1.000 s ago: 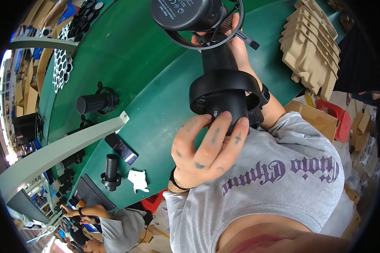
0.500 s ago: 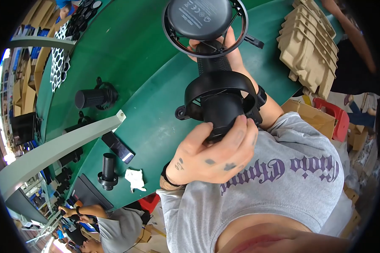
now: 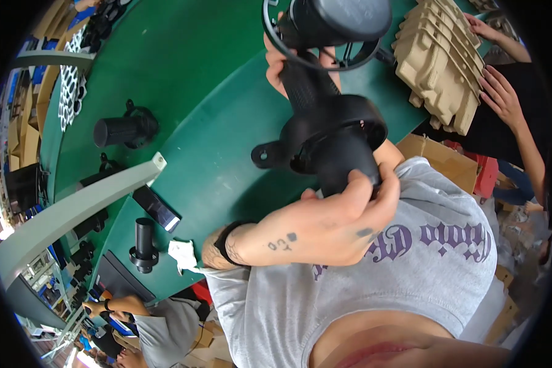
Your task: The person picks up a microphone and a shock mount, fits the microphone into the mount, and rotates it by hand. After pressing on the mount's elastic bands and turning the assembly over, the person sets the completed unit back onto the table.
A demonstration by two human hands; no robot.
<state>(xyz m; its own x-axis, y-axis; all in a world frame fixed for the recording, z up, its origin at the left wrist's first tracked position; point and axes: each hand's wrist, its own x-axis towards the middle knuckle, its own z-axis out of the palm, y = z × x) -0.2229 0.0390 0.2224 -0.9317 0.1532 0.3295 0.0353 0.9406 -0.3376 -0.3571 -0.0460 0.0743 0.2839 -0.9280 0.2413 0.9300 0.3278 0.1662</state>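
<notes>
Two black microphones with ring-shaped mounts are in my hands. My left hand (image 3: 319,227) has its fingers closed round the smooth base end of the lower microphone (image 3: 346,156). That one's ring has a small lug on the left, and its mesh end points up and away. Above it, the upper microphone (image 3: 334,24) shows its round flat end and thin ring. My right hand (image 3: 276,67) is behind, mostly covered, with fingers curled at the mesh part and upper body. Which microphone each right finger touches is partly hidden.
A stack of moulded pulp trays (image 3: 438,67) stands at the right, with a co-worker's hands (image 3: 503,95) beside it. A grey metal bar (image 3: 80,205) crosses the left. Beyond it are other microphones (image 3: 126,130), a phone (image 3: 156,208), a standing microphone (image 3: 144,239) and white tissue (image 3: 183,254).
The upper microphone has tilted, so its side now shows. The lower one has turned and shifted right with my left hand. A co-worker's hands have come to the pulp trays.
</notes>
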